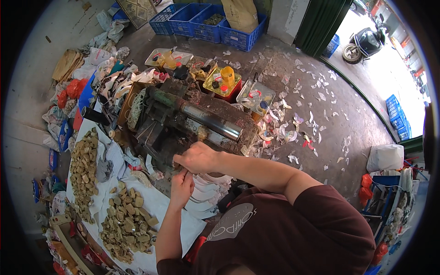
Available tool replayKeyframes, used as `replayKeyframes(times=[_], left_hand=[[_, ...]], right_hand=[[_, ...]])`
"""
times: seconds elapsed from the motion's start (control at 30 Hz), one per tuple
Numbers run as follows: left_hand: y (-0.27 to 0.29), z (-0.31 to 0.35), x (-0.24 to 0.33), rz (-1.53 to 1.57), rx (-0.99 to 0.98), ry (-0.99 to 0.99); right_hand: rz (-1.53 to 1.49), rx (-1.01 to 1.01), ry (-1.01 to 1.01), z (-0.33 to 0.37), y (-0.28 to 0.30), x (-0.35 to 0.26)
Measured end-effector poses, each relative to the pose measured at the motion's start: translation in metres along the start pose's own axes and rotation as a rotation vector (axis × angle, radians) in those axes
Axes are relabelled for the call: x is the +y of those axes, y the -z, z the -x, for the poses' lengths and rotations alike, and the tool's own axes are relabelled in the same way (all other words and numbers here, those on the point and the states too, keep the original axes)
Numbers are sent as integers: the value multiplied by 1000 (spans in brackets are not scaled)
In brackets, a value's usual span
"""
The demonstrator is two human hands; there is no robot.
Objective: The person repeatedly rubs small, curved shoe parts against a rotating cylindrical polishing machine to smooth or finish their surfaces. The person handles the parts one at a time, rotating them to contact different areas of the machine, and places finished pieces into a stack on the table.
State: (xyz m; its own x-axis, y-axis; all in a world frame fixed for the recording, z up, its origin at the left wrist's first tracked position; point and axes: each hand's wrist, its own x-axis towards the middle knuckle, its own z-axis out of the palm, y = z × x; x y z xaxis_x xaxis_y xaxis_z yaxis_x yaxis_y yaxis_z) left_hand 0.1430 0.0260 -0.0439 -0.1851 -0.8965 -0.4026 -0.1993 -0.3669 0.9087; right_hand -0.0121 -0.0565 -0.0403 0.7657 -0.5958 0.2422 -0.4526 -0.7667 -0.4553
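Note:
My right hand [200, 157] reaches across to the near side of a grimy machine [169, 105], its fingers closed in a pinch. Just below it, my left hand [182, 187] is closed too, its fingertips almost touching the right hand. What they pinch is too small and hidden to name. A shiny metal cylinder [213, 123] runs along the machine's far side. Beneath my hands lies a stack of white curved strips [204, 197]. On the white sheet [183, 229] to the left are two heaps of small brownish-green blocks, one nearer [128, 222] and one farther [84, 172].
Jugs and tins, including a red-and-yellow tin [222, 82], stand behind the machine. Scraps [279, 130] litter the floor on the right. Blue crates [206, 23] line the back wall. Cloth and bags [98, 59] pile up at left. A scooter [366, 41] stands outside the doorway.

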Motion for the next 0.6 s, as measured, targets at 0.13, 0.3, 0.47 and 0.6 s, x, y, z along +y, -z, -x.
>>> replayKeyframes(times=[0.13, 0.3, 0.47, 0.6], left_hand=[[14, -5, 14, 523, -104, 276], [24, -13, 4, 708, -169, 347], [-3, 1, 1, 864, -77, 504], [-17, 31, -12, 833, -120, 464]], right_hand=[[8, -99, -24, -17, 7, 4], [11, -146, 8, -24, 12, 9], [69, -274, 22, -14, 25, -6], [64, -408, 0, 8, 37, -32]])
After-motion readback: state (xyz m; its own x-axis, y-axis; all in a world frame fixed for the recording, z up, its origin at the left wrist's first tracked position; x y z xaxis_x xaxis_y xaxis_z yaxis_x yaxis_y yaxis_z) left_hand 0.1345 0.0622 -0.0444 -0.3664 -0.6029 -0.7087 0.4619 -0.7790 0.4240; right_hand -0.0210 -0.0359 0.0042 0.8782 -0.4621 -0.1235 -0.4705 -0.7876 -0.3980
